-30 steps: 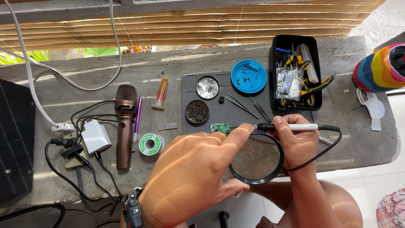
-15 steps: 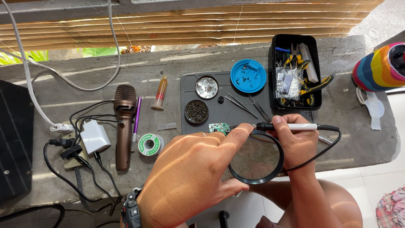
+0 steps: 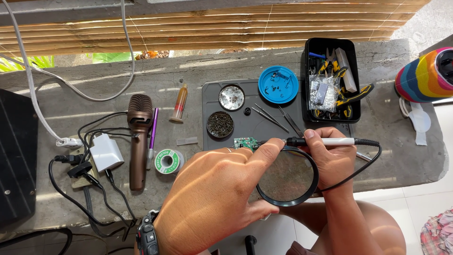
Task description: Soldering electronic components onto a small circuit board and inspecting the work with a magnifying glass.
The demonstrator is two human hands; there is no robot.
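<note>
Microphone: I see a brown microphone (image 3: 138, 137) lying on the ledge.
Solder: green spool (image 3: 169, 161) just beside it.
Lid: blue round lid (image 3: 278, 84) on the grey mat (image 3: 212, 105).
Tray: black tray (image 3: 305, 71) with pliers (image 3: 351, 97).

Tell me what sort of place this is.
Likely a makeshift electronics repair bench on a concrete ledge. The right hand holds a soldering iron to a small green circuit board, with a solder spool and black tool box nearby.
</note>
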